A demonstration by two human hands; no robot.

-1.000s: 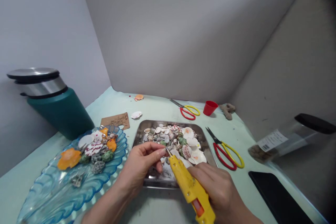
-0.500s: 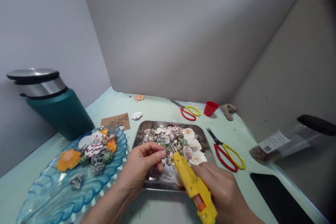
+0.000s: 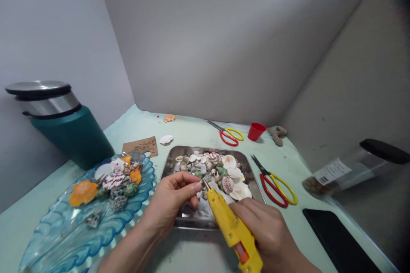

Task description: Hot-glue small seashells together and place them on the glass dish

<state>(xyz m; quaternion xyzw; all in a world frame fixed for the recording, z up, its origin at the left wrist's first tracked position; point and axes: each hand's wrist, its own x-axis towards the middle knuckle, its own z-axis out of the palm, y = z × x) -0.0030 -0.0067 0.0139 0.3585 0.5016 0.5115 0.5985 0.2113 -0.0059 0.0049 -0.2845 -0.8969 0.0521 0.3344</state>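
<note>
My right hand is wrapped round a yellow hot glue gun, its metal nozzle pointing up and left. The nozzle tip is right at the fingertips of my left hand. Thumb and forefinger of that hand are pinched together on something too small to make out. Both hands are above a metal tray that holds many seashells, among them a ribbed pinkish shell, a white shell and a green snail shell.
At left, a blue glass dish bears shells, with a teal bottle behind. Beyond the tray lie a brown card, scissors and a red cup. More scissors, a black phone-like slab and a clear jar are at right.
The glue gun's nozzle has moved slightly left and up, closer to my left fingertips. My left hand keeps its pinch in nearly the same place. The whole view has shifted a little.
</note>
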